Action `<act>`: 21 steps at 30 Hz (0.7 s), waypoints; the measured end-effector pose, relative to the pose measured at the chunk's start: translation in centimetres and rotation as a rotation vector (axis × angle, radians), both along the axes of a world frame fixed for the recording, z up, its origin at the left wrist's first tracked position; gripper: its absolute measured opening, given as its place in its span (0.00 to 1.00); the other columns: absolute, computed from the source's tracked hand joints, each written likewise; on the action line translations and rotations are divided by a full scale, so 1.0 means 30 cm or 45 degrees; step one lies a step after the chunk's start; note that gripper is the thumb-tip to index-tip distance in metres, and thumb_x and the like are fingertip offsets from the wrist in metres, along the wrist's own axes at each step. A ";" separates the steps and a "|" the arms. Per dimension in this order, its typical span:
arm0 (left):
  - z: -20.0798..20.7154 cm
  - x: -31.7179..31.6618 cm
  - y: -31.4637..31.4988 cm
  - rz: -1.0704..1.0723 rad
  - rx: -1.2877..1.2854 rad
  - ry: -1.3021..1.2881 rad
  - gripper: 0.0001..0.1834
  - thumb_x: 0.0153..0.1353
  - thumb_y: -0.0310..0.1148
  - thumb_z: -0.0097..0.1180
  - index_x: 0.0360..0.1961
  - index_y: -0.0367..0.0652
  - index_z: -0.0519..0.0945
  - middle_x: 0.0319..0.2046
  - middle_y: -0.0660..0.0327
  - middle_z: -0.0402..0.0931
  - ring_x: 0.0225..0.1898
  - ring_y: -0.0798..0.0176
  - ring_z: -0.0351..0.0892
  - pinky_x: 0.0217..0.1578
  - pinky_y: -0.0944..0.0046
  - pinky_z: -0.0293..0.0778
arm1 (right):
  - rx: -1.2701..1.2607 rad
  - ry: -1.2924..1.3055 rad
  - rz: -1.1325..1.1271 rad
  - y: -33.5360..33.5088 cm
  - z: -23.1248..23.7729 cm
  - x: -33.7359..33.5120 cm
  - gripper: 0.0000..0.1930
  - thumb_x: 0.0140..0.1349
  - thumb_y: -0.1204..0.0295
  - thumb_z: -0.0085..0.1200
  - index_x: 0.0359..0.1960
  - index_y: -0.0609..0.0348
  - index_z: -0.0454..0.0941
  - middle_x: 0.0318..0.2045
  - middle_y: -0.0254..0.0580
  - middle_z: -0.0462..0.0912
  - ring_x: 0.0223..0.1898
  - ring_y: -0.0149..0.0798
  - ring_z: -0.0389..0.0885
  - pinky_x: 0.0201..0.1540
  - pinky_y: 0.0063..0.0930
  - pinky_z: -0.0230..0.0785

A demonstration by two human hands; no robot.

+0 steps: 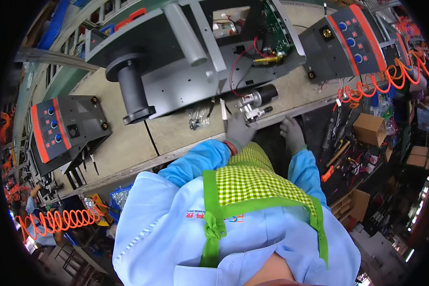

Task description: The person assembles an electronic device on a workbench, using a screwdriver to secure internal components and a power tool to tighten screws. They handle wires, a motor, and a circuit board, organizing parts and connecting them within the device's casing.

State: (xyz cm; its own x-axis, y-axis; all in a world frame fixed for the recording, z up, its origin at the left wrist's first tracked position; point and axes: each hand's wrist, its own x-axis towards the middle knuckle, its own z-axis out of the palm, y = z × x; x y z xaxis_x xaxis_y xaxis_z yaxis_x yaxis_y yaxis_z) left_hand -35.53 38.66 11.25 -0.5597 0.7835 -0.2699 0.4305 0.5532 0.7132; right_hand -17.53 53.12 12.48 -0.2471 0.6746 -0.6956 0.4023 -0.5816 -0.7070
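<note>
My left hand point(240, 131), in a grey glove, is at the bench's front edge, just below a wire-feed motor unit point(258, 101) with a dark cylinder and silver bracket. Its fingers are smeared, so its grip is unclear. A slim white stick-like piece point(223, 109) stands out beside those fingers; whether they touch it cannot be told. Farther right, my right hand point(292, 134), gloved in grey, has loosely stretched fingers and nothing visible in them. Behind both lies a large grey metal housing point(181, 93) with a black spool holder point(131, 88), red wires and a green circuit board point(280, 33).
A small bag of metal hardware point(196, 117) lies left of the motor unit. Control-panel machines stand at left point(64, 126) and right point(345, 43). Orange coiled hoses point(64, 220) hang nearby. Tools and a cardboard box point(369, 128) lie on a dark surface at right.
</note>
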 end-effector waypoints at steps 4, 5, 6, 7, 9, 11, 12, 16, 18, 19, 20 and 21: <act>-0.071 -0.080 0.083 0.452 -0.070 -0.576 0.45 0.54 0.54 0.62 0.62 0.31 0.60 0.54 0.38 0.70 0.57 0.42 0.71 0.57 0.58 0.67 | 0.023 0.071 -0.113 0.115 -0.041 -0.093 0.26 0.63 0.60 0.51 0.61 0.56 0.65 0.39 0.35 0.74 0.33 0.30 0.70 0.33 0.26 0.67; -0.136 -0.074 0.113 0.506 0.012 -0.712 0.46 0.54 0.55 0.62 0.62 0.31 0.59 0.55 0.39 0.69 0.57 0.44 0.72 0.56 0.59 0.67 | -0.005 0.088 -0.138 0.151 -0.060 -0.130 0.26 0.63 0.60 0.51 0.61 0.55 0.65 0.39 0.36 0.74 0.33 0.31 0.71 0.34 0.27 0.67; -0.132 -0.071 0.140 0.560 0.090 -0.853 0.47 0.54 0.55 0.62 0.63 0.31 0.58 0.56 0.39 0.69 0.58 0.45 0.72 0.56 0.61 0.67 | 0.019 0.074 -0.094 0.180 -0.101 -0.156 0.26 0.63 0.59 0.51 0.61 0.56 0.65 0.39 0.37 0.75 0.34 0.32 0.72 0.35 0.27 0.68; -0.131 -0.087 0.155 0.538 -0.009 -0.913 0.49 0.54 0.55 0.64 0.63 0.29 0.55 0.53 0.44 0.72 0.54 0.51 0.75 0.55 0.62 0.68 | 0.042 0.060 -0.049 0.207 -0.147 -0.181 0.27 0.63 0.59 0.51 0.61 0.56 0.65 0.40 0.39 0.76 0.36 0.33 0.74 0.35 0.27 0.68; -0.319 -0.106 0.167 0.374 -0.024 -0.909 0.51 0.50 0.50 0.69 0.61 0.26 0.54 0.49 0.46 0.75 0.49 0.53 0.77 0.52 0.63 0.70 | 0.073 0.042 0.105 0.252 -0.206 -0.247 0.27 0.64 0.57 0.49 0.62 0.55 0.65 0.45 0.40 0.74 0.41 0.36 0.75 0.39 0.30 0.70; -0.270 -0.106 0.205 0.449 -0.069 -0.951 0.48 0.48 0.46 0.71 0.58 0.26 0.57 0.47 0.47 0.76 0.47 0.56 0.78 0.49 0.64 0.72 | 0.105 0.022 0.341 0.279 -0.251 -0.299 0.26 0.67 0.56 0.46 0.63 0.53 0.64 0.55 0.40 0.69 0.48 0.43 0.75 0.44 0.34 0.73; -0.241 -0.106 0.220 0.488 -0.090 -0.972 0.47 0.46 0.43 0.72 0.57 0.25 0.59 0.45 0.48 0.76 0.46 0.57 0.79 0.47 0.64 0.73 | 0.013 0.058 0.262 0.260 -0.203 -0.329 0.25 0.67 0.55 0.45 0.62 0.54 0.67 0.56 0.40 0.69 0.47 0.43 0.75 0.45 0.36 0.73; -0.288 -0.071 0.176 0.656 -0.138 -0.876 0.37 0.46 0.34 0.70 0.54 0.29 0.66 0.44 0.50 0.77 0.45 0.60 0.79 0.43 0.65 0.76 | 0.150 -0.040 0.443 0.268 -0.131 -0.330 0.28 0.64 0.56 0.50 0.61 0.59 0.67 0.54 0.45 0.72 0.48 0.42 0.75 0.50 0.34 0.70; -0.318 -0.036 0.108 0.491 0.019 -1.433 0.25 0.55 0.34 0.61 0.53 0.38 0.71 0.43 0.56 0.78 0.42 0.63 0.81 0.42 0.60 0.79 | 0.416 -0.033 0.612 0.250 -0.107 -0.262 0.33 0.60 0.52 0.55 0.62 0.60 0.66 0.51 0.50 0.75 0.49 0.43 0.75 0.53 0.33 0.68; -0.183 -0.004 0.085 0.528 0.039 -1.745 0.22 0.58 0.35 0.59 0.53 0.41 0.72 0.44 0.58 0.78 0.41 0.63 0.81 0.42 0.60 0.80 | 0.399 0.104 0.633 0.242 -0.025 -0.230 0.34 0.58 0.54 0.58 0.62 0.61 0.66 0.57 0.50 0.71 0.54 0.42 0.73 0.55 0.33 0.67; -0.038 0.016 0.062 0.623 0.048 -1.895 0.22 0.59 0.36 0.57 0.53 0.42 0.72 0.44 0.58 0.78 0.40 0.64 0.81 0.41 0.60 0.81 | 0.390 0.147 0.703 0.222 0.104 -0.203 0.35 0.59 0.56 0.57 0.64 0.62 0.63 0.58 0.51 0.70 0.56 0.43 0.71 0.58 0.33 0.64; 0.063 0.033 0.039 0.712 0.071 -2.035 0.21 0.61 0.37 0.56 0.54 0.42 0.71 0.44 0.59 0.78 0.39 0.65 0.82 0.40 0.61 0.81 | 0.396 0.200 0.775 0.205 0.215 -0.181 0.36 0.60 0.58 0.56 0.66 0.63 0.60 0.59 0.52 0.68 0.58 0.43 0.69 0.60 0.33 0.61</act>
State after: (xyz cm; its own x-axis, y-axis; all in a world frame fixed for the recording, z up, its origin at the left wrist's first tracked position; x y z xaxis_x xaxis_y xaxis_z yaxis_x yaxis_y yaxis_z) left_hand -34.53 39.84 13.14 0.0337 0.6261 -0.7790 -0.9119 0.3383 0.2325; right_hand -22.97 59.28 18.94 -0.7259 0.5460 -0.4182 0.4721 -0.0467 -0.8803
